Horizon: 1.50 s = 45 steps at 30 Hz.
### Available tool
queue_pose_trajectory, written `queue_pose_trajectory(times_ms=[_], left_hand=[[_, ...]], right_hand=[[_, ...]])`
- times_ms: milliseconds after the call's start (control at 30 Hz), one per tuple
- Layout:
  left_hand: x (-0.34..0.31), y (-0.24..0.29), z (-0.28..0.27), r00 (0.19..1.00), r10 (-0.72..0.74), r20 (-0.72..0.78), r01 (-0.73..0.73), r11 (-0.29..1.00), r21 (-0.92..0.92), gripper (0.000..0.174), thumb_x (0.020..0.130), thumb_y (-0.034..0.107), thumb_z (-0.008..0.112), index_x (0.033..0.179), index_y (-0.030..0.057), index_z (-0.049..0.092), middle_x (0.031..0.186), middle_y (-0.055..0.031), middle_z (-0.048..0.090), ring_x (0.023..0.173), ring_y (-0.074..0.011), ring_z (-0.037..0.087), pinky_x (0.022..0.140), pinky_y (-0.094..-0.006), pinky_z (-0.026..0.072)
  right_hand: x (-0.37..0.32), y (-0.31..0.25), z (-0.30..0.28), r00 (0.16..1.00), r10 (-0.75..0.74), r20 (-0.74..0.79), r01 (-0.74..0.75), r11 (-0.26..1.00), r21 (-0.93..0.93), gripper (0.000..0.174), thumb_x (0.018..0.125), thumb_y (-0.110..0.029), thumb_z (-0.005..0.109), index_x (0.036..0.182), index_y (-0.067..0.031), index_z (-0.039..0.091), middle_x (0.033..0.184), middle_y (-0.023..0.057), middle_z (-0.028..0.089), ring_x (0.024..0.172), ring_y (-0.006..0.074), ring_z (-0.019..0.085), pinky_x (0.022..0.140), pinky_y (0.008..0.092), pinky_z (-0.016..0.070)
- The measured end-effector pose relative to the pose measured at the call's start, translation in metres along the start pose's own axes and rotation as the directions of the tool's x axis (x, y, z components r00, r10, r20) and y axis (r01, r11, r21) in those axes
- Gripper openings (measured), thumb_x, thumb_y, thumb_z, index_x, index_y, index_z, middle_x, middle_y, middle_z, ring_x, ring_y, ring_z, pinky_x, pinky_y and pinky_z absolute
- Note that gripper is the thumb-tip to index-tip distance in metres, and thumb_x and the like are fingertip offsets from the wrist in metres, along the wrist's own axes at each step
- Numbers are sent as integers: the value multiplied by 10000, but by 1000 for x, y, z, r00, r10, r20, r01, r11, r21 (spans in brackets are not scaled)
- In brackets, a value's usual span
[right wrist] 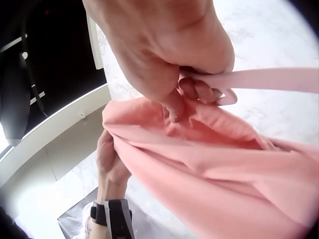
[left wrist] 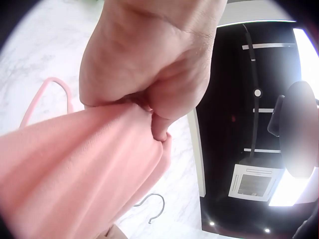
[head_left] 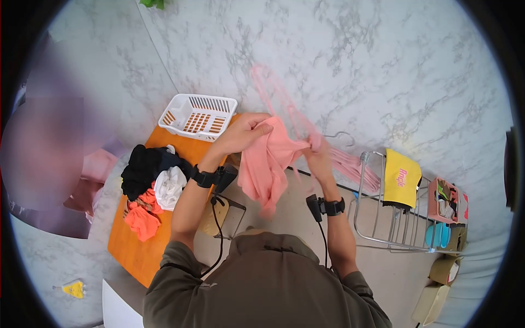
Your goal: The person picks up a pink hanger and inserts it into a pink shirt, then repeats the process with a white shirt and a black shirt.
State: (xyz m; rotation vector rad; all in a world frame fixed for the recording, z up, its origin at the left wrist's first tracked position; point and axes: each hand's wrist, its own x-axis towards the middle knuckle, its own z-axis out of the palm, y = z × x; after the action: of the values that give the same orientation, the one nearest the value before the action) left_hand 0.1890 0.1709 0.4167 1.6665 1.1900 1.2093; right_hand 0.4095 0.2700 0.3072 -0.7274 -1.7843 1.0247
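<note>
A pink garment (head_left: 268, 164) hangs in loose folds between both hands in the head view. The left hand (head_left: 243, 133) grips its upper edge, thumb over the cloth; in the left wrist view the fingertips are tucked behind the fabric (left wrist: 99, 159). The right hand (head_left: 319, 158) holds a pink hanger (head_left: 298, 117), blurred in the head view, with a metal hook (head_left: 344, 134) beside it. In the right wrist view, a pink hanger bar (right wrist: 269, 79) passes through the curled fingers while the thumb reaches to the garment's opening (right wrist: 219, 132).
Dark, white and orange clothes (head_left: 143, 172) lie piled on the orange table (head_left: 131, 246), with a white basket (head_left: 198, 116) at its far end. Several pink hangers (head_left: 358, 170) sit by a metal rack (head_left: 377, 235) carrying a yellow cloth (head_left: 402, 177). Bins (head_left: 432, 303) stand at right.
</note>
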Motion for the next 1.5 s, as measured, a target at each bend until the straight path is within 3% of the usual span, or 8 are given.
queue_pose_trajectory(times_ms=[300,500,633,800,933,1000,1200,1500], left_hand=[[-66,-100,50,792,-473,387,437,881,181,341,966,294,514,1003,-23,638,755,38,560,700,-36,454,586,-225,384],[-72,-127,79,670,-646,366,674,736,63,425,961,300,471,1248,-2,551,1170,-154,624,1110,-194,553,952,-337,418],[-87,-165,79,816,-388,430,342,922,183,347,902,165,525,1213,18,577,1130,-147,644,1028,-254,609,874,-363,468],[-79,-151,87,847,-351,-400,528,647,550,176,817,97,587,973,25,627,937,-170,635,858,-399,610,725,-455,490],[-89,-209,84,888,-323,-329,461,610,645,111,814,44,556,891,1,624,871,-186,631,834,-399,605,720,-457,480],[-88,-221,67,938,-63,-342,234,842,486,89,843,47,537,814,-8,600,803,-162,622,767,-316,624,696,-420,479],[-67,-149,20,802,-455,-387,294,865,-407,160,955,60,437,912,11,583,759,-3,585,698,-78,552,624,-242,452],[-30,-111,2,881,-405,-244,334,898,-286,163,883,132,566,903,-19,624,772,-7,584,703,-78,514,635,-235,429]], right_hand=[[0,-66,-40,995,83,-54,-66,963,261,97,824,79,526,829,-13,493,793,61,640,699,98,541,641,252,440],[2,-87,-39,999,39,-36,-29,970,240,96,849,54,536,811,-24,497,806,38,631,679,52,478,610,218,396],[0,-99,-49,997,62,-50,-45,959,281,107,864,30,559,795,-27,501,798,30,626,679,47,470,608,214,390],[-12,-83,-67,994,88,-59,-72,970,231,104,869,31,561,824,-25,486,819,33,630,736,66,516,666,231,422],[-32,-79,-73,981,170,-88,-129,926,355,81,867,33,559,849,-18,499,827,27,624,787,68,536,705,232,436],[-41,-80,-84,972,216,-96,-176,931,320,83,868,35,557,851,-21,498,824,27,621,782,70,536,699,231,436],[-78,-43,-111,951,293,-104,-274,948,164,117,844,65,565,843,-24,488,826,28,615,754,84,555,662,235,449],[-121,-27,-112,899,437,-39,-430,895,121,91,858,-32,630,878,-15,543,691,3,521,619,98,496,577,240,404]])
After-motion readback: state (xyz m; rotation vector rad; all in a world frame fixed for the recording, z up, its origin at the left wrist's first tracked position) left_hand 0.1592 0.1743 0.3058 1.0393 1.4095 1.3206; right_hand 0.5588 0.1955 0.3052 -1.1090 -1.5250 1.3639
